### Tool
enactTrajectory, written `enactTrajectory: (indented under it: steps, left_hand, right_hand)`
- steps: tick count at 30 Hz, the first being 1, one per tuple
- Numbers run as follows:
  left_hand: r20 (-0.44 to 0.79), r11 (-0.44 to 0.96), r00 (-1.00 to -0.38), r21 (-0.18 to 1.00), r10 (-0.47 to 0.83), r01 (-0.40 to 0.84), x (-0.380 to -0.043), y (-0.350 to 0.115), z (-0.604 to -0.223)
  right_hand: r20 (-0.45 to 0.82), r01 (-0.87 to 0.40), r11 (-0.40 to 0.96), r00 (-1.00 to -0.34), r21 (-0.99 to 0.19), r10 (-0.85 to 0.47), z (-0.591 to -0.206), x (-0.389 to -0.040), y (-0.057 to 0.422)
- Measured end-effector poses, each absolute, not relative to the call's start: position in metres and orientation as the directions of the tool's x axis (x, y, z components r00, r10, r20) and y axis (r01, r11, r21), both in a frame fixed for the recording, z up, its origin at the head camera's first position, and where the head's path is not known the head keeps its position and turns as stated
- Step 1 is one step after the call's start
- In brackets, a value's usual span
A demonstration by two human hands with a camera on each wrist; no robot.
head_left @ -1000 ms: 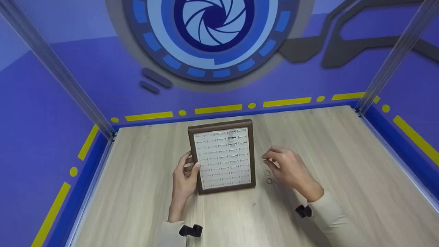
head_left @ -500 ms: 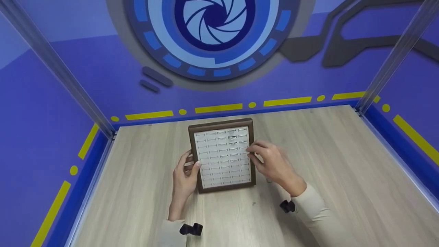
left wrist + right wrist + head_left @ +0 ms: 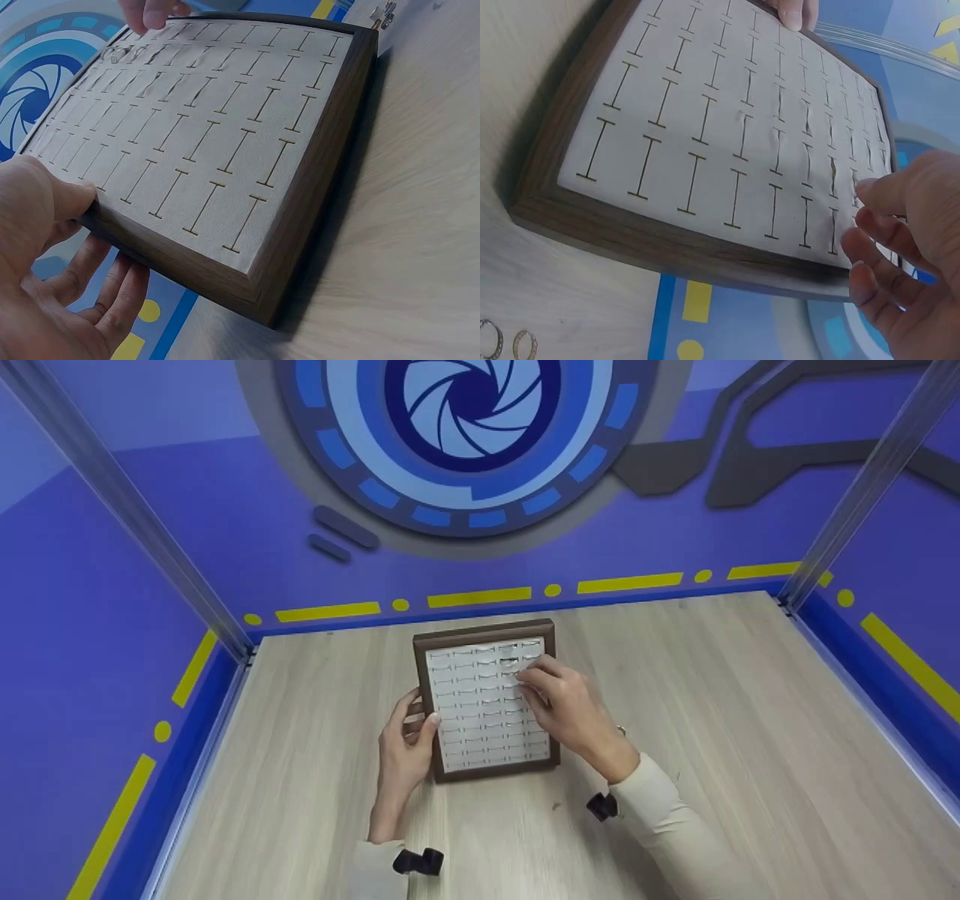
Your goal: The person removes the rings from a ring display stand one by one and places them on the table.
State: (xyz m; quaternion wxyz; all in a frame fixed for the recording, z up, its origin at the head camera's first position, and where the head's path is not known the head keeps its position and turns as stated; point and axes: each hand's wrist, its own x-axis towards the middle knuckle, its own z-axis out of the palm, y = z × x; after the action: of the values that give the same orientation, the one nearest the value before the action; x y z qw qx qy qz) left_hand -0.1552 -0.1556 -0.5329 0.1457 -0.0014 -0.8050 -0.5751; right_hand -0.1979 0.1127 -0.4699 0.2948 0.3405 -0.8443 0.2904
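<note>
Currently we see left hand (image 3: 405,757) gripping slotted board (image 3: 466,723), right hand (image 3: 574,706) over its right side; whether it pinches anything, we cannot tell

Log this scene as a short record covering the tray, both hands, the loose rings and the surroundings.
Tray: brown frame, pale slotted pad
Left hand: grips the tray's left edge, thumb in front
Right hand: fingertips at the upper-right slots; whether they hold anything is unclear
Loose rings: at least two, on the table beside the tray
Table: pale wood grain
Backdrop: blue-purple, yellow markings
</note>
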Motion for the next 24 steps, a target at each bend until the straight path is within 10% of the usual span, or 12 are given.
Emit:
enactTrajectory:
  steps: [24]
  left_hand:
    - [0.226, 0.347, -0.959, 0.925, -0.169, 0.157, -0.156, -0.154, -0.534]
  right_hand:
    - [0.779, -0.73, 0.653, -0.524, -0.203, -0.344, -0.479, -0.21, 0.092]
